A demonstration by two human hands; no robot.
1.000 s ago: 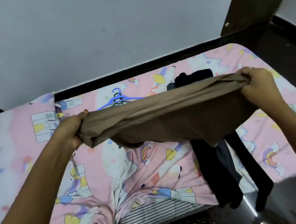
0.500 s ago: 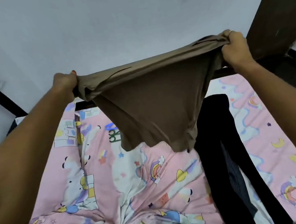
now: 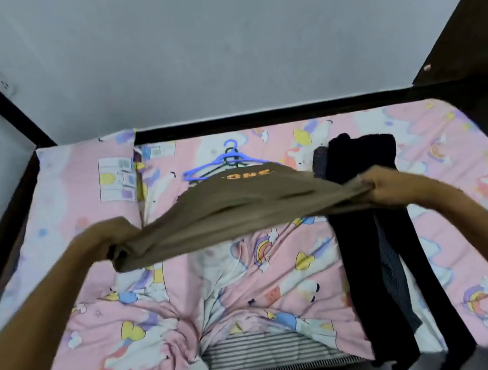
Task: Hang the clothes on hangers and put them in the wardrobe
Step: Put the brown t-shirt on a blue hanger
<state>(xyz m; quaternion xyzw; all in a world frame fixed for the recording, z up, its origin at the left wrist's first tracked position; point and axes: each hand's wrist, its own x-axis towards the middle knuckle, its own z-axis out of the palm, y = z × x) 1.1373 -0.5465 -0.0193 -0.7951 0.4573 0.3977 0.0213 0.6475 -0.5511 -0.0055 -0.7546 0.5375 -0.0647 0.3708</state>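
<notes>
the left hand (image 3: 116, 237) grips one bunched corner of the brown shirt (image 3: 234, 214), fingers curled into the cloth; the right hand (image 3: 382, 186) pinches the opposite corner the same way. the shirt is stretched flat between them, held just above the bed (image 3: 104, 312), orange lettering showing on its far edge. beyond the shirt, past both hands, lie the hangers (image 3: 227, 163), a blue one on top of a darker one, partly covered by the shirt's far edge. just under and beyond the right hand lies the dark clothing (image 3: 368, 246), running down toward the bed's near edge.

the likely trouble: if the shirt is laid down here it could bury the hangers, so they must be dug out again. its right corner could also land on the dark clothing and drag it along. the wardrobe is not in view.
</notes>
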